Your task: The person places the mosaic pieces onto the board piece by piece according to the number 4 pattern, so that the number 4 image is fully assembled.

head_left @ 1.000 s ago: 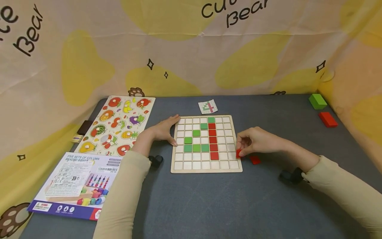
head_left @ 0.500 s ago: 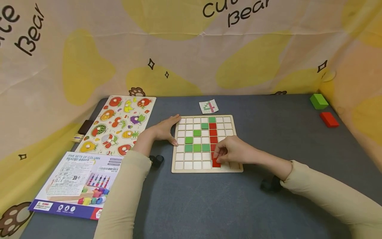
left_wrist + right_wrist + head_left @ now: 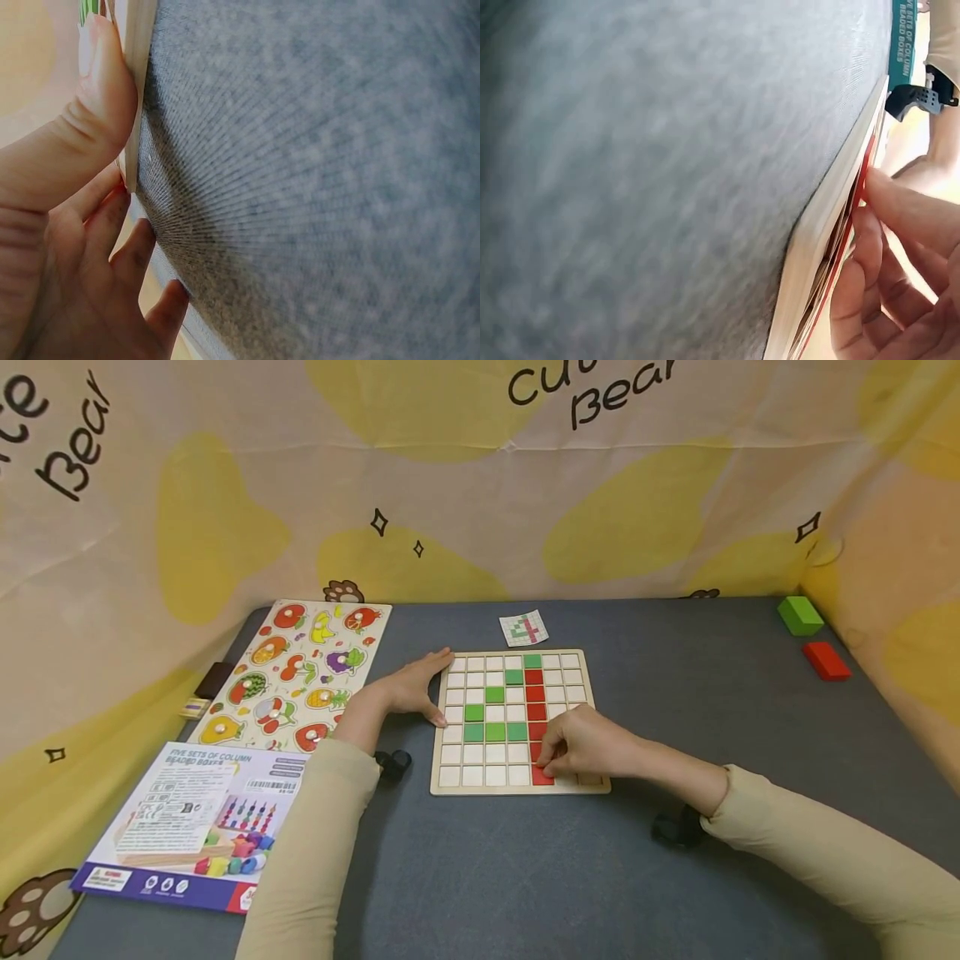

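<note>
Red tile (image 3: 542, 776), small and square: seen in the bottom row of the wooden grid board (image 3: 517, 787), directly below the column of red tiles (image 3: 534, 693), and pinched at its edge by the curled fingertips of the right hand (image 3: 588, 745), which rests over the board's near right part. In the right wrist view the same red tile (image 3: 861, 187) is shown edge-on at the board's rim, with the fingers (image 3: 900, 206) bent against it. Grid board: pale wood, divided into small white squares, laid flat on the grey table (image 3: 675, 877); a diagonal and a row of green tiles (image 3: 493, 732) are set in it, left of the red column. Left hand (image 3: 408, 687): laid against the board's left edge, fingers straight and spread, nothing gripped; in the left wrist view the thumb (image 3: 97, 97) is pressed flat on the board's side and the other fingers are relaxed below it. Pattern card (image 3: 522, 627): small, printed with a grid, lying just beyond the board's far edge. Fruit puzzle board (image 3: 296, 672): placed to the left of the left hand, with coloured fruit pieces and white pegs. Printed box (image 3: 191, 822): lettered "Five sets of column beaded boxes", lying near the table's left front corner, by the left sleeve. Green block (image 3: 799, 615) and red block (image 3: 826, 660): set side by side at the far right of the table, well apart from the board. Backdrop (image 3: 480, 477): cream and yellow cloth with bear lettering, hung round the table.
</note>
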Demonstrator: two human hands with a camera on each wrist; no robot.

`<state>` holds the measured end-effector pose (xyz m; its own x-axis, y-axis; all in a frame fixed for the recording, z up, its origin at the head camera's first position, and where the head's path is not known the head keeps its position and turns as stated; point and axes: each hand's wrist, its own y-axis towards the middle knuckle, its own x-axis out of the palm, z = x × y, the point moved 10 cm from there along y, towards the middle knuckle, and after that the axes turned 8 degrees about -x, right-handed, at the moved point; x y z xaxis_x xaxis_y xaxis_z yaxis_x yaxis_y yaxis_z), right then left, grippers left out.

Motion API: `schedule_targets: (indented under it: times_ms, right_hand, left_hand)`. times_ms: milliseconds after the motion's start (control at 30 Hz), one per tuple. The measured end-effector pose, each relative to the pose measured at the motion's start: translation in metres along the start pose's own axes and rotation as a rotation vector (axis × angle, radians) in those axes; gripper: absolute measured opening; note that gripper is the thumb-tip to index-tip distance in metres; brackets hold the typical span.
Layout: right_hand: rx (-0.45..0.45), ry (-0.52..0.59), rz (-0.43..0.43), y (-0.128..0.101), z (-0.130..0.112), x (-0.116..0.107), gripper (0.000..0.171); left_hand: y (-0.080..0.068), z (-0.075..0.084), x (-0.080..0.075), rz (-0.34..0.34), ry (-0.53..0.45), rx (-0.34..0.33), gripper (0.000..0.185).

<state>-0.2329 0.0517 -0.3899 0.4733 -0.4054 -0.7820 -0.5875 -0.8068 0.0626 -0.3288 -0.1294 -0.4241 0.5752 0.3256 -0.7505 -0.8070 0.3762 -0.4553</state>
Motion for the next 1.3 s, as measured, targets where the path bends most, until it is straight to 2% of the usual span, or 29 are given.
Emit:
schedule_targets:
  times_ms: [200,367,600,733,1000,1300]
  right_hand:
    - [-0.005,-0.01,-0.053,-0.014,0.009,-0.008,0.013]
    - [0.034,0.049,-0.09,-0.036,0.031,-0.027,0.013]
    - [0.16,0.148,-0.227,-0.073,0.067,-0.041,0.027]
    - [0.198,0.186,-0.282,-0.088,0.077,-0.043,0.035]
    - [0.148,0.174,-0.23,-0.091,0.078,-0.044,0.032]
    - [0.174,0.032,-0.21,-0.083,0.081,-0.04,0.027]
  left_hand:
    - [0.0,0.001,0.0,0.002,-0.003,-0.003,0.113]
    - [0.0,0.0,-0.001,0.007,0.007,-0.008,0.113]
    - [0.0,-0.002,0.0,0.006,0.006,-0.014,0.114]
    - [0.001,-0.001,-0.001,0.011,0.011,-0.007,0.114]
    - [0.0,0.002,-0.001,0.014,0.005,-0.004,0.113]
    - [0.0,0.0,0.0,0.012,0.009,-0.016,0.114]
